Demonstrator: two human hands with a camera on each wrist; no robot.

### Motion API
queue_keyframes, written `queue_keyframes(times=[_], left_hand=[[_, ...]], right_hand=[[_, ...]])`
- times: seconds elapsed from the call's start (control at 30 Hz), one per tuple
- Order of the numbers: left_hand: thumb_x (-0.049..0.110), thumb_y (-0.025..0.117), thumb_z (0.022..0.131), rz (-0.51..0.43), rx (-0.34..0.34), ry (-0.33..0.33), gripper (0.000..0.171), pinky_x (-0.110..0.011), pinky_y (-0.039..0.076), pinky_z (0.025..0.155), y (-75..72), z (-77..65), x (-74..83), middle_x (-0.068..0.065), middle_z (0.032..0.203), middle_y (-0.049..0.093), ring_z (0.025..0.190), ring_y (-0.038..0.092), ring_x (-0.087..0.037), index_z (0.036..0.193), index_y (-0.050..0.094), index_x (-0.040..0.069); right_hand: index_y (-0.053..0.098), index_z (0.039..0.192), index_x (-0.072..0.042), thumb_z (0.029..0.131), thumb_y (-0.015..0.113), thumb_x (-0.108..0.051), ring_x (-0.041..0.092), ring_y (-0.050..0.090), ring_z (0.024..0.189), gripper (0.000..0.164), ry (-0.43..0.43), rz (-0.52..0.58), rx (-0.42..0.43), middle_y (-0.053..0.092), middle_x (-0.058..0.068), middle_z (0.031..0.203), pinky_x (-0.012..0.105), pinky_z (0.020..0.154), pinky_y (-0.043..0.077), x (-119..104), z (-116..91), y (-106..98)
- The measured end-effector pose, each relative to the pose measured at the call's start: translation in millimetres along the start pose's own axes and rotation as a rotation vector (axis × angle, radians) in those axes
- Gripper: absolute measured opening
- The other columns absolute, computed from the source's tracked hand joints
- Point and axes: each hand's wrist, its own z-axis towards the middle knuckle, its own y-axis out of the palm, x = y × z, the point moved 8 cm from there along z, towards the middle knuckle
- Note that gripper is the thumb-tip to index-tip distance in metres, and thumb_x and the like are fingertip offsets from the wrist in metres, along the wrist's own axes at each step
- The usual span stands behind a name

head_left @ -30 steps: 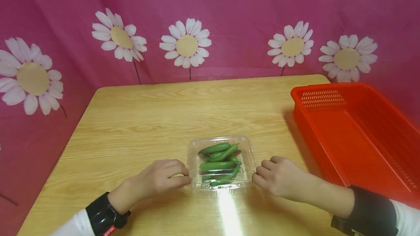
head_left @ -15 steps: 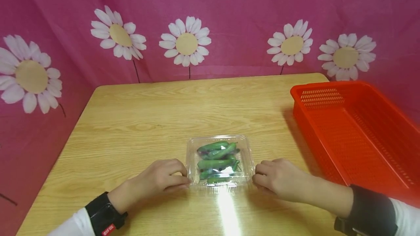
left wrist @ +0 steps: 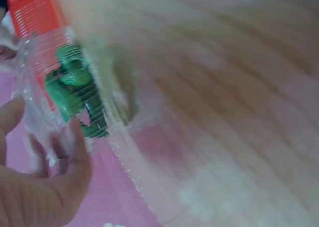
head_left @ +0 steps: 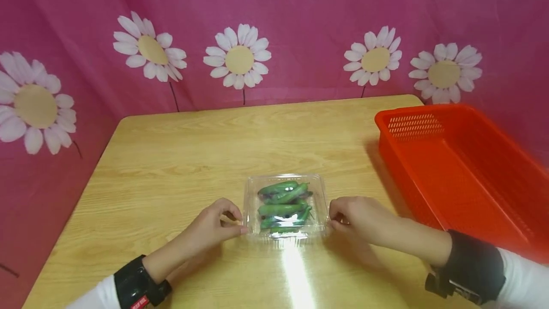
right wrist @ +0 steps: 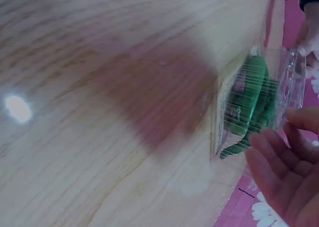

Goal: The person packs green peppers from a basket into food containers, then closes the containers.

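A clear plastic clamshell box [head_left: 319, 195] with its lid over it stands near the middle of the wooden table. Several green chili peppers [head_left: 280, 210] lie inside, seen through the plastic. At the box's near left corner my left hand [head_left: 210, 228] holds the edge between thumb and fingers. My right hand [head_left: 364, 218] pinches the near right corner, its other fingers curled in. From the left wrist view, the box [left wrist: 37, 105] stands between thumb and fingers. In the right wrist view the right thumb [right wrist: 301, 118] meets the lid's edge.
A red plastic basket [head_left: 403, 170] with slotted walls stands along the table's right side, just beyond the right hand. The wooden table [head_left: 193, 156] ends at the back against a pink curtain [head_left: 300, 13] with white daisies.
New glare streaks show on the lid over the chili peppers. Both hands stay at the near corners; thumbs and index fingers have shifted a little, and the right hand sits slightly farther up.
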Motion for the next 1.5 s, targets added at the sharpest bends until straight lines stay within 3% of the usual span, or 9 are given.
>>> queue_keyframes(times=[0.1,0.2,0.3,0.4,0.67,0.83,1.0,1.27,1.5], left_hand=[[0.024,0.074,0.076,-0.201,-0.053,-0.211,0.050,-0.028,0.056,0.070,3.1,2.5,-14.5,-0.012,0.100,0.055,0.084,0.056,-0.018,0.107,0.045,-0.004],[0.016,0.071,0.079,-0.372,-0.129,-0.304,0.065,-0.032,0.058,0.071,10.4,2.4,-20.7,-0.018,0.097,0.062,0.077,0.063,-0.020,0.121,0.031,-0.013],[0.013,0.068,0.081,-0.481,-0.179,-0.340,0.073,-0.035,0.059,0.071,16.3,1.8,-22.5,-0.019,0.090,0.067,0.074,0.068,-0.020,0.127,0.020,-0.016],[0.010,0.067,0.081,-0.538,-0.184,-0.354,0.074,-0.035,0.059,0.070,19.1,2.7,-22.0,-0.018,0.087,0.068,0.073,0.068,-0.021,0.128,0.017,-0.016],[0.001,0.065,0.080,-0.569,-0.181,-0.356,0.053,-0.033,0.059,0.069,24.2,6.5,-18.9,-0.013,0.080,0.069,0.070,0.067,-0.018,0.113,0.026,-0.009],[0.000,0.064,0.080,-0.568,-0.209,-0.321,0.037,-0.032,0.059,0.069,26.5,6.9,-16.4,-0.012,0.078,0.068,0.070,0.067,-0.015,0.094,0.029,0.001],[-0.002,0.062,0.081,-0.555,-0.219,-0.300,0.039,-0.030,0.059,0.067,27.1,4.4,-15.0,-0.014,0.078,0.068,0.069,0.067,-0.016,0.080,0.024,0.008],[-0.004,0.062,0.080,-0.555,-0.194,-0.297,0.040,-0.029,0.059,0.065,25.6,6.1,-15.4,-0.014,0.075,0.067,0.065,0.067,-0.016,0.080,0.024,0.009],[-0.005,0.061,0.080,-0.541,-0.181,-0.303,0.040,-0.030,0.059,0.064,23.9,6.8,-15.9,-0.011,0.072,0.066,0.063,0.066,-0.016,0.080,0.023,0.009]], right_hand=[[0.053,0.083,-0.010,0.079,0.068,-0.012,0.002,0.052,0.060,0.016,0.147,0.191,-0.077,0.059,-0.008,0.067,0.016,0.052,0.047,14.6,5.3,5.5],[0.043,0.105,0.000,0.078,0.063,-0.002,0.009,0.054,0.058,0.035,0.297,0.481,-0.134,0.061,0.002,0.069,0.022,0.052,0.051,25.4,5.8,16.2],[0.023,0.128,0.007,0.076,0.060,0.004,0.016,0.057,0.059,0.064,0.432,0.724,-0.141,0.062,0.008,0.071,0.033,0.056,0.057,31.7,4.4,25.9],[0.007,0.137,0.007,0.078,0.061,0.004,0.020,0.062,0.063,0.080,0.551,0.903,-0.152,0.062,0.011,0.076,0.041,0.064,0.059,35.8,2.2,34.2],[0.012,0.134,0.009,0.086,0.055,0.002,0.022,0.067,0.073,0.065,0.707,1.285,-0.344,0.066,0.017,0.087,0.038,0.075,0.058,34.3,-5.9,53.4],[0.014,0.132,0.010,0.086,0.054,0.004,0.019,0.066,0.070,0.061,0.737,1.352,-0.352,0.064,0.014,0.082,0.036,0.075,0.058,34.4,-6.4,56.1],[0.021,0.127,0.011,0.087,0.053,0.006,0.019,0.066,0.069,0.052,0.745,1.348,-0.359,0.064,0.014,0.080,0.036,0.073,0.058,32.5,-6.2,58.3],[0.036,0.115,0.013,0.087,0.047,0.010,0.019,0.065,0.071,0.030,0.754,1.270,-0.321,0.060,0.013,0.086,0.034,0.073,0.059,35.0,-2.0,55.8],[0.034,0.115,0.012,0.088,0.047,0.009,0.019,0.065,0.072,0.030,0.747,1.262,-0.329,0.059,0.013,0.086,0.035,0.073,0.058,34.3,0.5,55.2]])
